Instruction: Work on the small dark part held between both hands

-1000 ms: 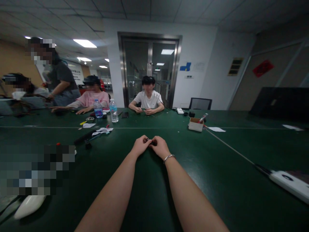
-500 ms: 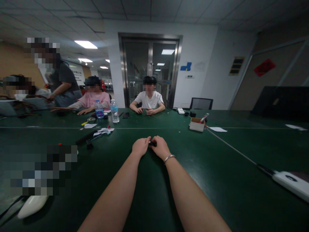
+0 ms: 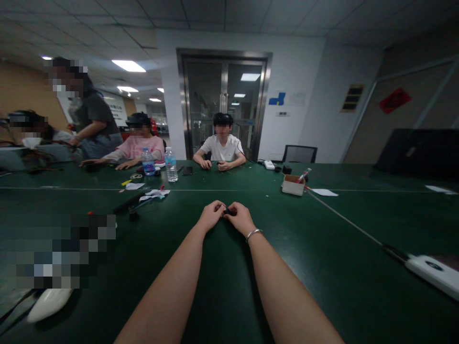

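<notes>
My left hand (image 3: 211,215) and my right hand (image 3: 240,217) meet over the middle of the green table (image 3: 229,296), fingertips nearly touching. Between them is a small black object (image 3: 228,211), too small and too covered to name. The fingers of my right hand pinch it from the right. My left thumb and fingers close at its left end. A silver bracelet (image 3: 254,234) circles my right wrist. Both forearms reach forward above the tabletop.
Left of my hands lie crumpled papers (image 3: 155,194) and a long black item (image 3: 128,203). Two water bottles (image 3: 171,165) stand farther back. A small cardboard box (image 3: 293,185) holds a pen-like item. At right is a white power strip (image 3: 433,272). Several people sit or stand across the table.
My left hand has shifted slightly, its fingers now more curled at the small black object. My right hand stays nearly in place, still pinching it.
</notes>
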`<state>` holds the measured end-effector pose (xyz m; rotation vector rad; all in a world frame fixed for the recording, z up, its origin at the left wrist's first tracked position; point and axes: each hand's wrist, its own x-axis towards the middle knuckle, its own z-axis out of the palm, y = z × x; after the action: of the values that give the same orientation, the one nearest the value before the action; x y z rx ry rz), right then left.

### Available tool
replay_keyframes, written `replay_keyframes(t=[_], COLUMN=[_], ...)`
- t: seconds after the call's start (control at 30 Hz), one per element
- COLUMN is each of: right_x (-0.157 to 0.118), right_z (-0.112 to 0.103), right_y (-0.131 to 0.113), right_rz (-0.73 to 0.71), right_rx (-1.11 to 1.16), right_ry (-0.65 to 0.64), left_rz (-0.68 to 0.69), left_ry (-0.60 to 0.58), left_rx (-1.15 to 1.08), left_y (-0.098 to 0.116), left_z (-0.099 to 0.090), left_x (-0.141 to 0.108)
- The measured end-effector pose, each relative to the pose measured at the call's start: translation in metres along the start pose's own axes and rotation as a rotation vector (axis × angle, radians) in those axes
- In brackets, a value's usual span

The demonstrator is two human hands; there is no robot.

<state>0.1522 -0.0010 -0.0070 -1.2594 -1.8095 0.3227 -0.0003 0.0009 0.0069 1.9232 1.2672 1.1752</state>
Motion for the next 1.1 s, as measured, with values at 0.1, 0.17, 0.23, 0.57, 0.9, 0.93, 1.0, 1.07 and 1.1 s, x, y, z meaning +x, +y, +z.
replay_keyframes(t=[0.1,0.17,0.23,0.57,0.9,0.93,1.0,1.07,1.1], right_x=[0.000,0.001,0.001,0.001,-0.038,-0.044,-0.050,-0.047,-0.043], right_z=[0.002,0.002,0.002,-0.020,-0.191,-0.203,-0.220,-0.226,-0.226], right_y=[0.003,0.004,0.004,0.005,0.114,0.122,0.128,0.120,0.112], right_rz=[0.012,0.018,0.020,0.235,0.712,0.719,0.720,0.730,0.729], right_rx=[0.019,0.025,0.030,-0.250,-0.528,-0.539,-0.565,-0.620,-0.655], right_ry=[0.006,0.007,0.004,0.048,0.293,0.330,0.364,0.435,0.496], left_rz=[-0.048,-0.066,-0.081,-0.211,-0.238,-0.242,-0.247,-0.235,-0.222], left_ry=[0.002,0.009,0.008,0.144,0.058,0.052,0.045,0.034,0.027], left_rx=[0.009,0.046,0.085,0.068,0.066,0.063,0.064,0.063,0.064], left_y=[-0.003,-0.003,-0.002,0.002,0.005,0.007,0.009,0.010,0.010], left_z=[0.000,0.000,-0.001,-0.006,-0.007,-0.007,-0.007,-0.006,-0.006], left_x=[0.001,0.002,0.001,-0.001,-0.004,-0.005,-0.006,-0.006,-0.006])
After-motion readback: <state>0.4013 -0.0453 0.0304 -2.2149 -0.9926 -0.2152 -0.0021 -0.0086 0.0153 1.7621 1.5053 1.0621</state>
